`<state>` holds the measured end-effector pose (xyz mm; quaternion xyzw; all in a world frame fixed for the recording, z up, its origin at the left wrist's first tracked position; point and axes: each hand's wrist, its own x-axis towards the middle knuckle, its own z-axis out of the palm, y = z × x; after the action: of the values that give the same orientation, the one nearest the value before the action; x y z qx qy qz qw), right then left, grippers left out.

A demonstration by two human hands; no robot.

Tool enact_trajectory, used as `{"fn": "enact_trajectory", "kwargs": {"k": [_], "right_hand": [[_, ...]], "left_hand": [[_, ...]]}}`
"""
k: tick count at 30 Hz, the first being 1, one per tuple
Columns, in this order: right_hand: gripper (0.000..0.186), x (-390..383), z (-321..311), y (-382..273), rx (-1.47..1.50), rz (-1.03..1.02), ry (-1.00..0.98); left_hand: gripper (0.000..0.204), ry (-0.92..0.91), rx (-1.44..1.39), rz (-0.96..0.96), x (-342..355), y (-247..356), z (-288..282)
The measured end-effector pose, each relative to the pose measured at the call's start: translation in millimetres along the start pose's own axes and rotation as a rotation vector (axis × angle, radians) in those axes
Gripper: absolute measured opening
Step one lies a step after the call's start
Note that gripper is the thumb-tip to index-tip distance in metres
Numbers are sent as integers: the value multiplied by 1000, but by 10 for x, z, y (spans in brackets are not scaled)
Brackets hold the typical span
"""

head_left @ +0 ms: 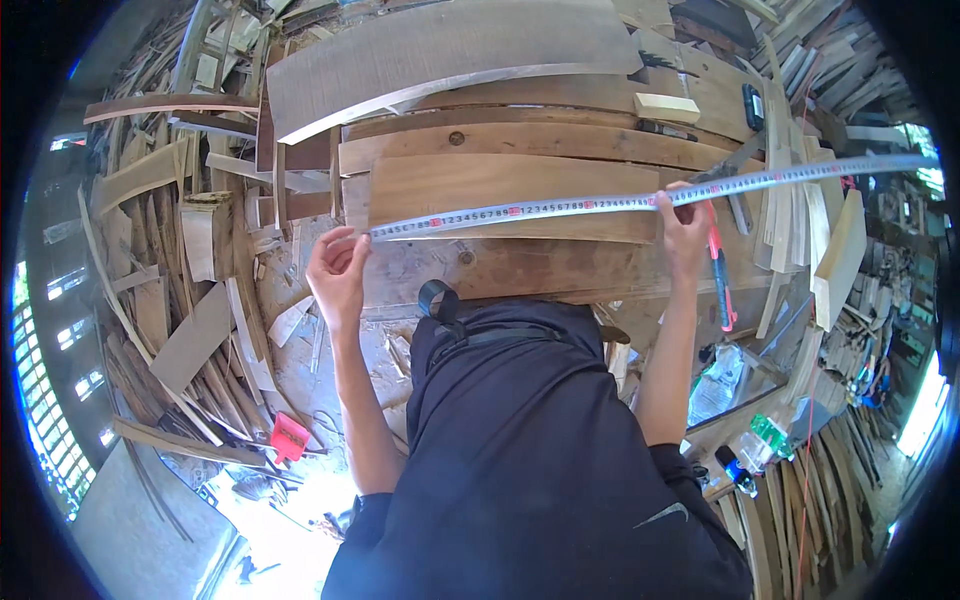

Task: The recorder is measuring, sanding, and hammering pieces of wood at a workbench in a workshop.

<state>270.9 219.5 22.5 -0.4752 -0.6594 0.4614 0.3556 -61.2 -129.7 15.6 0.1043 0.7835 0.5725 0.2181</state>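
A white steel measuring tape (560,208) with black and red markings stretches across in front of me and runs off to the far right. My left hand (338,268) pinches its left end between thumb and fingertips. Farther along the blade, my right hand (685,222) grips it between thumb and fingers. Below the tape lies a flat, pale brown wooden board (500,178), its lower edge close to the blade. Just right of my right hand is a tool with a red and black handle (721,280); its kind is unclear.
A large curved board (450,60) lies across the far side of the wooden bench (560,268). A small pale wood block (667,107) and a black phone-like device (753,106) sit at back right. Wood offcuts (200,330) crowd the left; a red dustpan-like scoop (290,437) lies below.
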Motion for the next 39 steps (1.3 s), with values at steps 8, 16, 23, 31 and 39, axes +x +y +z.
{"fn": "enact_trajectory", "kwargs": {"k": [8, 16, 23, 31, 39], "right_hand": [[18, -464, -245, 98, -56, 78, 27], [18, -747, -272, 250, 10, 63, 222], [23, -879, -236, 287, -117, 64, 294], [25, -888, -212, 375, -183, 76, 310], [29, -736, -230, 403, -75, 116, 286]], "left_hand": [[23, -39, 67, 78, 436, 47, 3], [22, -49, 22, 57, 833, 156, 57], [21, -139, 102, 151, 1036, 193, 277], [17, -134, 128, 233, 1121, 151, 427], [18, -143, 156, 175, 1106, 199, 475]]}}
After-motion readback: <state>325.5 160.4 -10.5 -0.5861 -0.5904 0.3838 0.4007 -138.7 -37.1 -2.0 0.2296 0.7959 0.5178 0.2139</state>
